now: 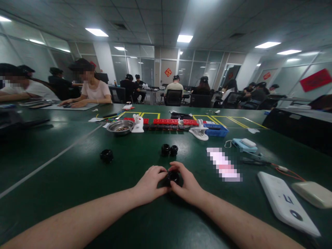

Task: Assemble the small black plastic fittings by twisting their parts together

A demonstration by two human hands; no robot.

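Between my two hands, low in the middle of the view, is a round black part [173, 177] with an open ring facing up. My left hand [151, 183] touches it from the left with fingertips and thumb. Around its right side curve the fingers and thumb of my right hand [186, 183]. Just beyond them on the green table [129, 166], a larger black part [165, 149] and a smaller one [174, 150] stand side by side. Another black part [106, 156] lies farther left.
Behind are a metal bowl [120, 127], red strips [166, 121], white clamps [138, 123] and a blue tray [216, 130]. At right lie a pixelated item [224, 164], a light blue device [242, 145], a white device [287, 202] and a cream case [312, 194]. People sit beyond.
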